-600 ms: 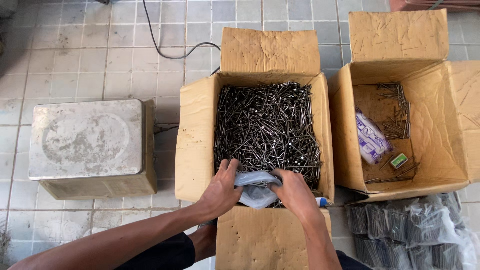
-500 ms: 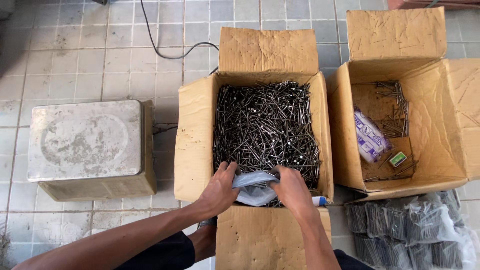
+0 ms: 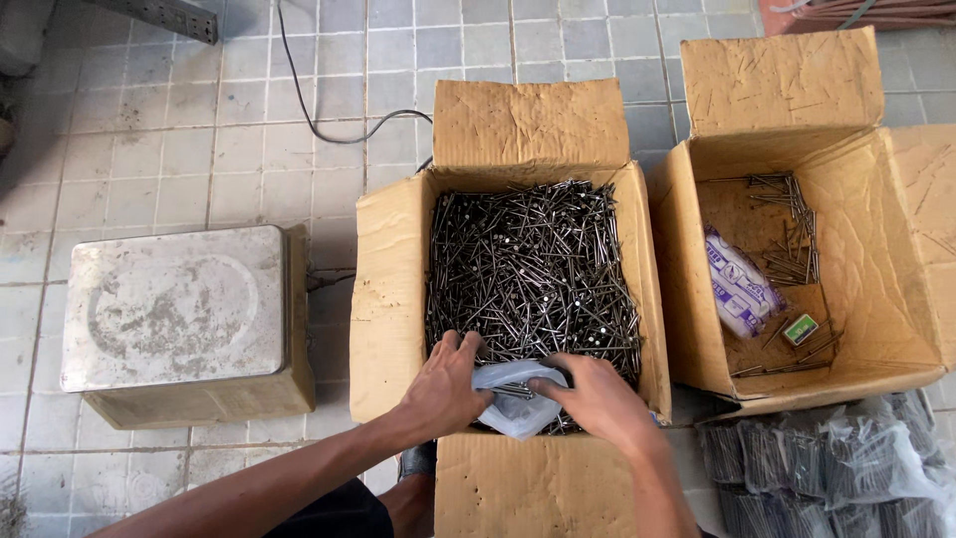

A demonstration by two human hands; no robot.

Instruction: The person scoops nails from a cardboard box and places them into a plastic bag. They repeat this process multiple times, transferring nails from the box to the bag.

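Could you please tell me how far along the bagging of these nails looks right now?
Done: filled bags of nails lie stacked on the floor at right. In hand: the left hand and right hand hold a clear plastic bag over the middle box. Left: that box remains heaped with loose nails.

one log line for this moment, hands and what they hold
left hand: holds plastic bag | right hand: at bag mouth | where: over box of nails

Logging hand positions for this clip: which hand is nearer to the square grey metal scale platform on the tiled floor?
Left. The left hand is at the nail box's near-left corner, on the side toward the square grey metal scale platform; the right hand is farther right.
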